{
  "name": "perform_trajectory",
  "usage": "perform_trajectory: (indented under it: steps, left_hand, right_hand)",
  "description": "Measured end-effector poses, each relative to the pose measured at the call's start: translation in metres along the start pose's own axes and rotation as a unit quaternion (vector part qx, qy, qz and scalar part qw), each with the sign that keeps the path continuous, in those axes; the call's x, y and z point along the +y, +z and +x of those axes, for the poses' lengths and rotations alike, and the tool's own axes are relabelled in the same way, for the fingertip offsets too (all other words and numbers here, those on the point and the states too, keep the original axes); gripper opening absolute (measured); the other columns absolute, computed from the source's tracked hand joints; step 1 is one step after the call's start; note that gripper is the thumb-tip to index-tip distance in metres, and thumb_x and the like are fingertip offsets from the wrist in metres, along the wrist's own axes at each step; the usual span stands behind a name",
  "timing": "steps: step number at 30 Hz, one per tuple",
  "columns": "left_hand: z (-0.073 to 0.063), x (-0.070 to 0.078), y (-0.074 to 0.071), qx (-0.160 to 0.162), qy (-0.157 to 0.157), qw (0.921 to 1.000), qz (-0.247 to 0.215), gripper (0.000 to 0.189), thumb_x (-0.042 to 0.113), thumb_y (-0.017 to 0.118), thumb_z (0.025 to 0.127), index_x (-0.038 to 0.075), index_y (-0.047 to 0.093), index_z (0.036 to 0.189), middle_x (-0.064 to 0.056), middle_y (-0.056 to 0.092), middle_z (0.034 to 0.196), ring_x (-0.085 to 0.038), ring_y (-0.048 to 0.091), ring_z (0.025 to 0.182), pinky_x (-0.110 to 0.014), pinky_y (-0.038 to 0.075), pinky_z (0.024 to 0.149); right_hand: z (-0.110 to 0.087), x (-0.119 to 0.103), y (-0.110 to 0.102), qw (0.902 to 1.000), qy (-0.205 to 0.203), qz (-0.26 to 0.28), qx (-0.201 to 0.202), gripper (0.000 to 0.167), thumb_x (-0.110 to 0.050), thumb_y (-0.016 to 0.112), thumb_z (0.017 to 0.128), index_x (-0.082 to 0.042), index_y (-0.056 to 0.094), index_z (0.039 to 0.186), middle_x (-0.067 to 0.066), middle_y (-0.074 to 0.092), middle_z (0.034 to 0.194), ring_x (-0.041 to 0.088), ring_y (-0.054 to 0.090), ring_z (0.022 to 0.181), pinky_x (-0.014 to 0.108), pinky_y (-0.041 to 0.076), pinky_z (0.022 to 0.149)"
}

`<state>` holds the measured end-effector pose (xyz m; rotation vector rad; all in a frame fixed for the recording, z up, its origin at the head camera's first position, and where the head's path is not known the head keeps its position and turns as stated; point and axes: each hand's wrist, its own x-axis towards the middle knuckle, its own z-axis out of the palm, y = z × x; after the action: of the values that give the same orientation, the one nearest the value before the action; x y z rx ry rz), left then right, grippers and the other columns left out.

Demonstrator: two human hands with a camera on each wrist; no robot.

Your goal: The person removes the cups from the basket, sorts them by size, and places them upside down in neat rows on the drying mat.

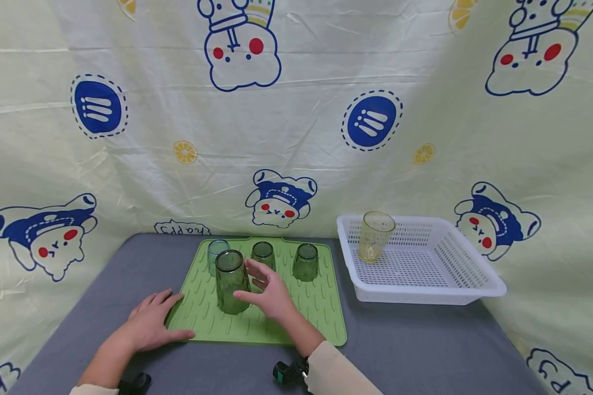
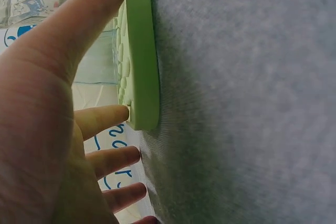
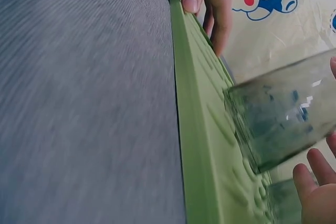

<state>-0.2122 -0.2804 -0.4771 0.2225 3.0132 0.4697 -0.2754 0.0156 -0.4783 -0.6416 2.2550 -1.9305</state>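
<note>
A tall green glass (image 1: 232, 291) stands upright near the middle left of a green drying mat (image 1: 311, 318). Beside its right side is my right hand (image 1: 272, 293), fingers and thumb spread around it without a clear grip. In the right wrist view, its fingertips (image 3: 304, 179) are close to the glass wall. My left hand (image 1: 150, 323) rests at the mat's left front corner, thumb on the front edge and fingers extended along the left side. Behind the tall glass are a pale bluish glass (image 1: 218, 249) and a short green glass (image 1: 263, 251), both partly hidden. Another short green glass (image 1: 305, 264) stands to the right.
A white perforated basket (image 1: 425, 296) sits right of the mat, with a yellowish clear glass (image 1: 375, 238) leaning inside at its left end. Grey cloth (image 1: 400, 340) covers the table. A printed curtain (image 1: 306, 126) hangs behind it.
</note>
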Motion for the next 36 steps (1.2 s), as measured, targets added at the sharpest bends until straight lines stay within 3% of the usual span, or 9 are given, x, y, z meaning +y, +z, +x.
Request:
perform_trajectory:
  steps: [8,14,24,31,36]
  left_hand:
    - [-0.004,0.003,0.000,0.027,0.018,0.9995,-0.002,0.101,0.073,0.074,0.076,0.005,0.052,0.147,-0.032,0.043,0.152,-0.060,0.037,0.137,-0.079,0.035,0.101]
    - [-0.006,0.006,0.005,0.073,0.042,0.9964,0.001,0.096,0.070,0.077,0.075,0.005,0.057,0.142,-0.029,0.048,0.149,-0.057,0.042,0.135,-0.078,0.038,0.099]
    - [-0.014,0.020,0.013,0.112,0.072,0.9908,-0.026,0.087,0.061,0.079,0.079,0.005,0.057,0.143,-0.029,0.049,0.149,-0.055,0.043,0.137,-0.078,0.037,0.103]
    - [-0.018,0.031,0.020,0.158,0.105,0.9786,-0.078,0.076,0.048,0.083,0.081,0.005,0.059,0.139,-0.026,0.052,0.146,-0.052,0.045,0.136,-0.073,0.041,0.105]
    - [-0.022,0.042,0.025,0.170,0.119,0.9720,-0.111,0.073,0.043,0.082,0.084,0.005,0.057,0.141,-0.023,0.052,0.146,-0.048,0.045,0.135,-0.070,0.041,0.106]
  right_hand:
    - [-0.016,0.005,-0.024,0.9998,-0.011,0.010,0.012,0.072,-0.018,0.082,0.088,-0.009,0.049,0.151,0.016,0.052,0.153,0.031,0.051,0.142,0.046,0.043,0.117]
    - [-0.028,0.007,-0.037,0.9992,-0.012,0.027,0.025,0.069,-0.013,0.082,0.088,-0.004,0.050,0.149,0.019,0.053,0.151,0.032,0.052,0.140,0.043,0.045,0.116]
    - [-0.046,0.009,-0.058,0.9975,0.001,0.054,0.045,0.063,-0.008,0.081,0.087,-0.004,0.055,0.144,0.022,0.053,0.150,0.036,0.053,0.139,0.040,0.047,0.114]
    - [-0.056,0.009,-0.073,0.9963,-0.006,0.049,0.071,0.056,-0.006,0.081,0.087,-0.005,0.059,0.139,0.021,0.058,0.145,0.038,0.057,0.135,0.038,0.050,0.111]
    - [-0.064,0.008,-0.084,0.9957,-0.007,0.049,0.078,0.053,-0.006,0.082,0.086,-0.005,0.062,0.135,0.026,0.058,0.142,0.037,0.059,0.132,0.036,0.051,0.109]
